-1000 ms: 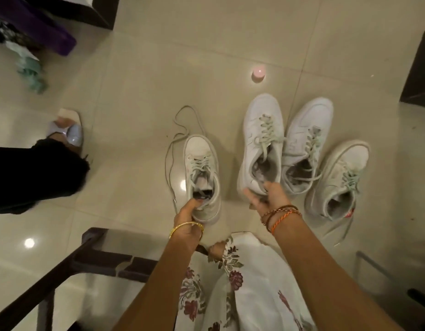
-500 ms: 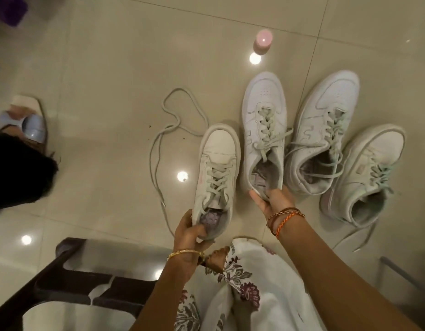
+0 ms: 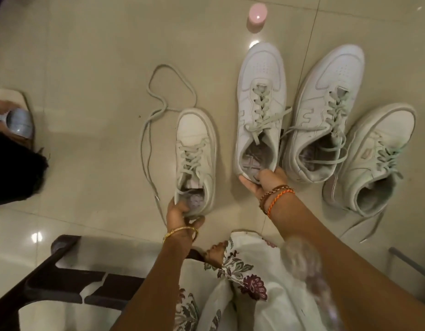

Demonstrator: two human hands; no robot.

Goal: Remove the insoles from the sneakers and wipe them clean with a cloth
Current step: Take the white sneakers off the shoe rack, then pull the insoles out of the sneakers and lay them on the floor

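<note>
Four white sneakers sit on a tiled floor. The left hand (image 3: 182,212) pinches the heel of the leftmost sneaker (image 3: 196,161); the right hand (image 3: 262,183) grips the heel of the next sneaker (image 3: 260,111). The insoles (image 3: 255,157), inside, look thin and floppy, best peeled from the heel.

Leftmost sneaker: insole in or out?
Still in. The leftmost sneaker shows its patterned insole lying inside the heel opening; the left hand grips the heel rim and has not lifted it.
</note>
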